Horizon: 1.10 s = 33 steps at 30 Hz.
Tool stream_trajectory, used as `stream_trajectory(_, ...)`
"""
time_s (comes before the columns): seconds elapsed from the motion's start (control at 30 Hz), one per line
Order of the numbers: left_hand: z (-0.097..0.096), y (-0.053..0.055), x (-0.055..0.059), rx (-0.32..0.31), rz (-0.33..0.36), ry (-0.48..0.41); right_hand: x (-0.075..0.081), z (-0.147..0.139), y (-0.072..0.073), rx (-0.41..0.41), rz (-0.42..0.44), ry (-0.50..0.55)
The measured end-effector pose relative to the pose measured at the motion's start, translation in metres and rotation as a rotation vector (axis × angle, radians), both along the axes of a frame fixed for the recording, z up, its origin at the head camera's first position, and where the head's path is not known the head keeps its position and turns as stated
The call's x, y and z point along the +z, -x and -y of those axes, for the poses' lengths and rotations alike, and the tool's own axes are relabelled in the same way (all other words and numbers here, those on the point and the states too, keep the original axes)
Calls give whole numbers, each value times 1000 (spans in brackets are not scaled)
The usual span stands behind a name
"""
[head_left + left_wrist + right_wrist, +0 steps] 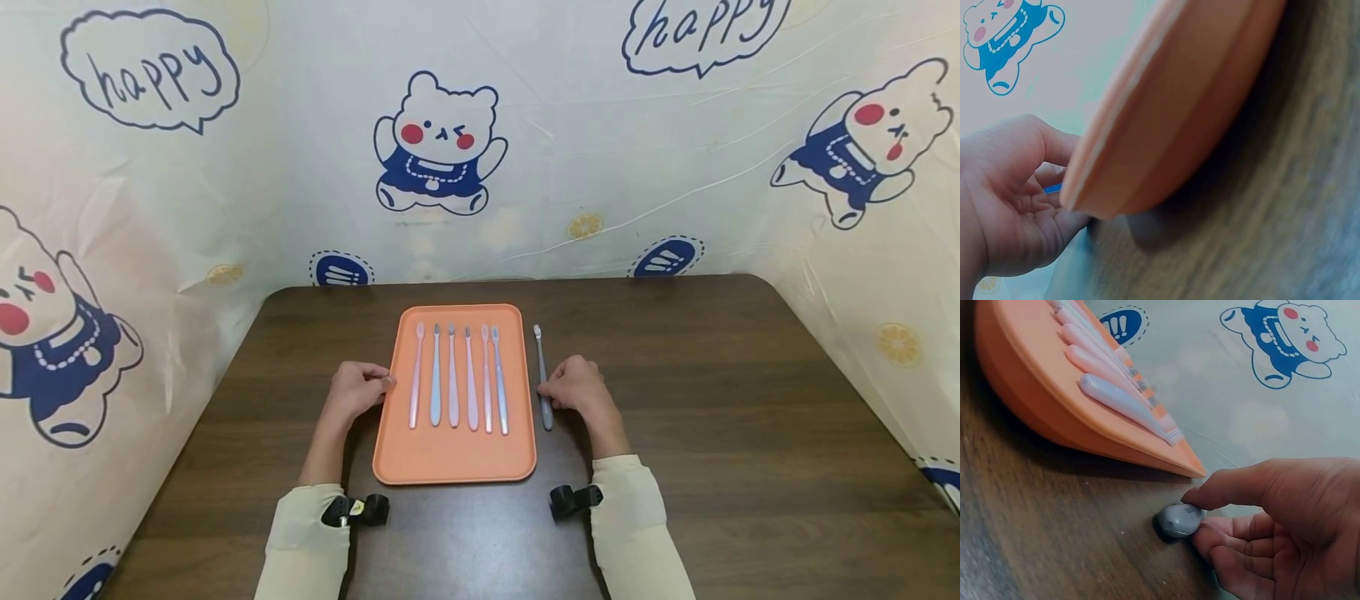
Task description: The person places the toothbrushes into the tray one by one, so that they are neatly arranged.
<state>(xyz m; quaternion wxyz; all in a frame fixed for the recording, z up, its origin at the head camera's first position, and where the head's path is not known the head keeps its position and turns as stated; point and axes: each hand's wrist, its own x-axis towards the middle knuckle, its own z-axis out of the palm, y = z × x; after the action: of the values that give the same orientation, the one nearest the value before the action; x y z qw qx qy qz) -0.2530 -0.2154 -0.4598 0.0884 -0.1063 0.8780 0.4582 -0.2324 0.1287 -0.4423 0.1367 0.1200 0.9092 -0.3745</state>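
Note:
An orange tray lies on the table, with several pastel toothbrushes side by side on it, heads toward the far end. My left hand grips the tray's left rim, thumb and fingers at its edge in the left wrist view. Just right of the tray, a grey-blue toothbrush points away from me, its head at the far end. The thumb and fingers of my right hand pinch its handle. In the right wrist view the rounded handle end shows close to the tabletop.
The dark wooden table reaches back to a pale curtain printed with bears and "happy" bubbles, which also runs along both sides. Black wrist cameras, one on the right and one on the left, sit over cream sleeves.

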Motion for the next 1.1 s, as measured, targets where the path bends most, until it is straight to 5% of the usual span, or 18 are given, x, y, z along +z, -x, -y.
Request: stream_trajectory(1.1,1,0,-2,-12,-11,-19,2,-2,4,21,-137,33)
